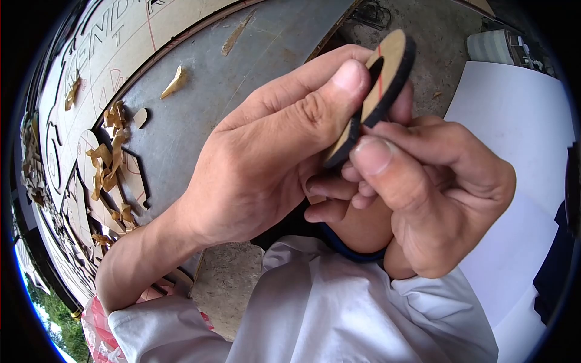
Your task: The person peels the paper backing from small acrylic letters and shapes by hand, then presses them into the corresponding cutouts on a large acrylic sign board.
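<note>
A flat curved piece [393, 66] with a tan face, a thin red line and a thick black edge is held up before my chest. My left hand [284, 121] grips it, thumb on the tan face near a dark opening, the other fingers mostly hidden behind. Close against its lower black edge, my right hand [442, 187] has thumb and forefinger pinched together. Whether anything small is between those fingertips cannot be made out.
A grey metal table [200, 78] bears crumpled brown paper scraps [106, 160] and cut flat pieces [130, 178] at the left. A large board with outlined letters [91, 54] lies beyond. White sheets [508, 133] are at the right, and a pink plastic bag [97, 330] is at lower left.
</note>
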### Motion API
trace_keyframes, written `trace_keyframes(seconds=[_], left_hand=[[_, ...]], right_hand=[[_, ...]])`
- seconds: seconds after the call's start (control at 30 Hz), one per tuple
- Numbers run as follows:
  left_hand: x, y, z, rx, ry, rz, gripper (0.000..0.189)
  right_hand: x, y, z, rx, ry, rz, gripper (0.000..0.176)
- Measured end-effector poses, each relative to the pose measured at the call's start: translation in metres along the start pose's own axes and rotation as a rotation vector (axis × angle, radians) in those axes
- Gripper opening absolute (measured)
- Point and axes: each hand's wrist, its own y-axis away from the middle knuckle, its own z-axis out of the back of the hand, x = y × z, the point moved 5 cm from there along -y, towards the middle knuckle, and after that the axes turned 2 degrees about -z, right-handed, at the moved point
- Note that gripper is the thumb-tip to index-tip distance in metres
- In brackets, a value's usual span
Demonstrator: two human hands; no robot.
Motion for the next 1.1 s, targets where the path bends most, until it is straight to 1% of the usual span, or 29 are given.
trace_keyframes(seconds=[0.07, 0.1, 0.17, 0.3, 0.4, 0.47, 0.5, 0.6, 0.67, 0.7, 0.73, 0.77, 0.83, 0.87, 1.0, 1.07, 1.1], left_hand=[[-0.002, 0.001, -0.001, -0.021, -0.003, -0.002, 0.041], [-0.003, 0.001, -0.002, -0.041, 0.007, 0.012, 0.041], [-0.002, 0.001, -0.001, -0.059, 0.018, 0.024, 0.041], [-0.002, 0.002, 0.002, -0.047, 0.005, 0.0, 0.038], [-0.004, 0.003, 0.002, -0.038, 0.02, 0.006, 0.038], [-0.003, 0.004, 0.001, -0.045, 0.016, 0.007, 0.038], [-0.003, 0.004, 0.001, -0.071, -0.016, -0.014, 0.038], [-0.003, 0.004, 0.001, -0.099, -0.072, -0.042, 0.039], [-0.005, 0.004, 0.002, -0.097, -0.098, -0.048, 0.04], [-0.004, 0.004, 0.002, -0.068, -0.05, 0.004, 0.041], [-0.003, 0.004, 0.001, -0.042, -0.001, 0.057, 0.042], [-0.003, 0.004, -0.001, -0.043, -0.001, 0.055, 0.042], [-0.003, 0.003, -0.001, -0.101, 0.021, 0.051, 0.045], [-0.002, 0.003, -0.001, -0.099, 0.022, 0.05, 0.045], [-0.002, 0.002, -0.002, -0.098, 0.013, 0.05, 0.046], [-0.003, 0.003, -0.003, -0.102, 0.022, 0.053, 0.046], [-0.003, 0.003, -0.003, -0.104, 0.035, 0.052, 0.045]], right_hand=[[0.001, 0.002, 0.0, -0.109, 0.029, -0.05, 0.005], [0.0, 0.001, 0.001, -0.108, 0.029, -0.05, 0.005], [-0.003, -0.003, 0.002, -0.003, -0.035, -0.017, 0.005], [-0.002, -0.004, 0.002, 0.006, -0.03, -0.021, 0.005], [-0.002, -0.003, 0.001, -0.015, -0.036, -0.048, 0.003], [-0.001, -0.001, 0.001, -0.024, 0.024, -0.053, 0.003], [-0.001, -0.001, 0.0, -0.023, 0.024, -0.054, 0.003], [-0.004, 0.001, 0.001, -0.072, -0.051, -0.101, 0.004], [-0.002, 0.003, 0.001, -0.08, -0.041, -0.022, 0.006], [-0.001, 0.003, -0.002, -0.079, -0.039, -0.019, 0.006], [0.001, 0.006, -0.004, -0.134, -0.028, -0.036, 0.006], [0.001, 0.007, -0.004, -0.189, -0.018, -0.052, 0.006], [-0.001, 0.005, -0.002, -0.144, -0.012, -0.052, 0.006], [-0.002, 0.003, -0.002, -0.101, -0.004, -0.054, 0.005], [0.001, 0.0, -0.003, -0.079, 0.025, 0.007, 0.004], [0.001, -0.001, -0.004, -0.096, -0.006, -0.061, 0.005], [0.002, -0.002, -0.005, -0.095, -0.004, -0.06, 0.005]])
